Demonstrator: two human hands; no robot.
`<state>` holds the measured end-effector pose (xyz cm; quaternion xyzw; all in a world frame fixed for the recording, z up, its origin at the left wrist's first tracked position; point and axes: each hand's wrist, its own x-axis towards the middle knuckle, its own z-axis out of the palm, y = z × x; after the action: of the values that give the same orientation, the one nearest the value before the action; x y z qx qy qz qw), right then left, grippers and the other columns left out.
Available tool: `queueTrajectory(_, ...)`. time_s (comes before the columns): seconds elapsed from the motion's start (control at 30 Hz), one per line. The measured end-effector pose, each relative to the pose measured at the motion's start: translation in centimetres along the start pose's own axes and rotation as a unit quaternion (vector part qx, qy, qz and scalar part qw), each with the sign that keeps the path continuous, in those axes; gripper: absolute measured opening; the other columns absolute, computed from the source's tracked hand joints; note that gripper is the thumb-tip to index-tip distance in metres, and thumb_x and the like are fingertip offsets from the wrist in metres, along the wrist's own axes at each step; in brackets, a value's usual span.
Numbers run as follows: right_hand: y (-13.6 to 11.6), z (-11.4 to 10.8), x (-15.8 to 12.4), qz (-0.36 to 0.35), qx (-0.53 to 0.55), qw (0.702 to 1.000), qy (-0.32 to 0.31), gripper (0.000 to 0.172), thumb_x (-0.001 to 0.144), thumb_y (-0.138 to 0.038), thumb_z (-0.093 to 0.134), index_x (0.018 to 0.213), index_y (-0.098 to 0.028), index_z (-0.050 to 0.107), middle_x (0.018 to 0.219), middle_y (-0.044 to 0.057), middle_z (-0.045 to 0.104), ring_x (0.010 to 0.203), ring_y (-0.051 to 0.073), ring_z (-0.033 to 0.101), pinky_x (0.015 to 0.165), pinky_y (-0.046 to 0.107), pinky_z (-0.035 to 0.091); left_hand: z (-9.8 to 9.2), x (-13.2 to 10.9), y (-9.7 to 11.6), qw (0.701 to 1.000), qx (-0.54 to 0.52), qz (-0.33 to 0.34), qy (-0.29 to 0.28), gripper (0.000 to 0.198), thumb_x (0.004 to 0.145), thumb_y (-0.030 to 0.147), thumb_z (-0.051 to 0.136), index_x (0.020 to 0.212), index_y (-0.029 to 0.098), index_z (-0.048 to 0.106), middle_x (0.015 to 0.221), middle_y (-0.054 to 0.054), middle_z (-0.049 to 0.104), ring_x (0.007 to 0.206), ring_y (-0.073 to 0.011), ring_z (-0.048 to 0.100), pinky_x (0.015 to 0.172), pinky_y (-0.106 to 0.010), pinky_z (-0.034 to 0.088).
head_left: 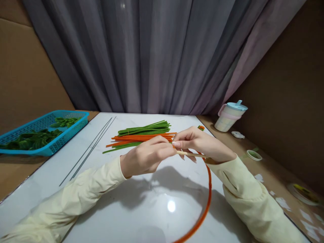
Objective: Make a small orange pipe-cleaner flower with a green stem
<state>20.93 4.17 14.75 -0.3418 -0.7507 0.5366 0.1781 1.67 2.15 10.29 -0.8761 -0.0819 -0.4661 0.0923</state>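
My left hand [149, 156] is closed round a thin wooden stick [188, 154], whose bare length points right, passing below my right hand. The fingertips of my right hand [198, 141] pinch an orange pipe cleaner [209, 189] close to the stick, right beside my left fingers. From there the pipe cleaner's long tail curves down past my right sleeve to the bottom edge. Whether it is wound on the stick is hidden by my fingers. Just beyond my hands lie a bundle of green pipe cleaners [146, 127] and a bundle of orange pipe cleaners [141, 137], with more green ones in front.
A blue basket [50, 151] with green leaf-like pieces stands at the left. Several thin dark wires [93, 151] lie on the white table. On the right are a lidded cup [227, 116], a tape roll [253, 155] and white scraps. A small orange-green piece [201, 128] lies behind my right hand.
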Motion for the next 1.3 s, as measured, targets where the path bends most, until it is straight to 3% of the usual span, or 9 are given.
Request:
queueTrajectory(0.17, 1.0, -0.7, 0.3, 0.034, 0.065, 0.988, -0.137, 0.019, 0.08, -0.029, 0.057, 0.072, -0.012, 0.061, 0.052, -0.003, 0.059, 0.031, 0.004, 0.043, 0.033, 0.015, 0.034, -0.4, 0.4, 0.0, 0.988, 0.107, 0.104, -0.03, 0.015, 0.085, 0.007, 0.048, 0.097, 0.013, 0.055, 0.079, -0.006, 0.067, 0.074, -0.0144, 0.059, 0.07, -0.028, 0.055)
queueTrajectory(0.4, 0.6, -0.1, -0.1, 0.043, 0.087, 0.984, -0.148, 0.017, 0.08, -0.026, 0.056, 0.078, -0.01, 0.064, 0.056, -0.001, 0.061, 0.029, 0.003, 0.04, 0.031, 0.015, 0.031, -0.9, 0.4, -0.2, 0.986, 0.108, 0.126, 0.004, 0.022, 0.086, 0.007, 0.046, 0.106, 0.009, 0.053, 0.08, -0.008, 0.068, 0.075, -0.0156, 0.061, 0.069, -0.027, 0.056)
queueTrajectory(0.6, 0.9, 0.2, -0.2, 0.048, 0.119, 0.981, -0.144, 0.019, 0.081, -0.026, 0.054, 0.079, -0.01, 0.065, 0.053, 0.0, 0.061, 0.027, 0.002, 0.036, 0.029, 0.015, 0.026, -1.0, 0.2, -0.1, 0.987, 0.129, 0.1, -0.012, 0.023, 0.088, 0.007, 0.038, 0.098, 0.011, 0.058, 0.078, -0.008, 0.067, 0.075, -0.0167, 0.061, 0.068, -0.028, 0.055)
queueTrajectory(0.73, 2.0, 0.1, 0.7, 0.038, 0.164, 0.97, -0.174, 0.024, 0.08, -0.031, 0.057, 0.085, -0.008, 0.064, 0.054, 0.002, 0.063, 0.03, 0.004, 0.043, 0.03, 0.016, 0.03, -1.0, -0.1, 0.1, 0.993, 0.11, 0.046, -0.001, 0.026, 0.089, 0.007, 0.033, 0.099, 0.012, 0.057, 0.079, -0.01, 0.066, 0.081, -0.0177, 0.06, 0.071, -0.031, 0.054)
queueTrajectory(0.87, 3.7, 1.2, 2.3, -0.026, 0.212, 0.952, -0.218, 0.034, 0.078, -0.041, 0.06, 0.081, -0.008, 0.061, 0.057, 0.004, 0.063, 0.033, 0.006, 0.045, 0.032, 0.018, 0.031, -0.7, -0.3, 0.1, 0.995, 0.094, 0.012, 0.041, 0.021, 0.089, 0.01, 0.037, 0.101, 0.011, 0.055, 0.083, -0.01, 0.066, 0.084, -0.0178, 0.059, 0.073, -0.031, 0.054)
queueTrajectory(1.0, 4.5, 3.2, 3.2, -0.105, 0.235, 0.957, -0.133, 0.034, 0.084, -0.045, 0.052, 0.074, -0.012, 0.054, 0.055, 0.001, 0.061, 0.032, 0.004, 0.039, 0.034, 0.018, 0.027, -0.2, -0.4, -0.5, 0.992, 0.083, -0.047, 0.086, 0.018, 0.088, 0.009, 0.04, 0.097, 0.015, 0.055, 0.082, -0.007, 0.065, 0.083, -0.0158, 0.059, 0.073, -0.03, 0.052)
queueTrajectory(1.13, 3.5, 4.8, 2.8, -0.1, 0.208, 0.973, 0.006, 0.028, 0.089, -0.041, 0.044, 0.077, -0.016, 0.047, 0.053, -0.004, 0.056, 0.032, 0.003, 0.027, 0.034, 0.018, 0.018, 0.1, -0.3, -1.2, 0.983, 0.074, -0.124, 0.116, 0.015, 0.086, 0.007, 0.044, 0.088, 0.017, 0.055, 0.077, -0.004, 0.063, 0.073, -0.0129, 0.057, 0.068, -0.027, 0.05)
queueTrajectory(1.23, 2.4, 5.4, 2.1, -0.091, 0.072, 0.988, 0.101, 0.032, 0.092, -0.038, 0.037, 0.071, -0.016, 0.047, 0.052, -0.003, 0.052, 0.036, 0.005, 0.029, 0.037, 0.019, 0.023, 0.1, -0.3, -1.6, 0.979, 0.081, -0.148, 0.111, 0.016, 0.086, 0.006, 0.043, 0.086, 0.017, 0.055, 0.076, -0.004, 0.063, 0.072, -0.0127, 0.056, 0.066, -0.026, 0.049)
queueTrajectory(1.3, 1.9, 5.5, 1.8, -0.108, -0.06, 0.982, 0.143, 0.033, 0.093, -0.032, 0.034, 0.065, -0.016, 0.046, 0.054, -0.003, 0.05, 0.043, 0.006, 0.036, 0.046, 0.02, 0.03, 0.1, -0.6, -1.7, 0.981, 0.106, -0.136, 0.092, 0.019, 0.084, 0.004, 0.041, 0.088, 0.016, 0.055, 0.078, -0.005, 0.063, 0.074, -0.014, 0.056, 0.068, -0.028, 0.049)
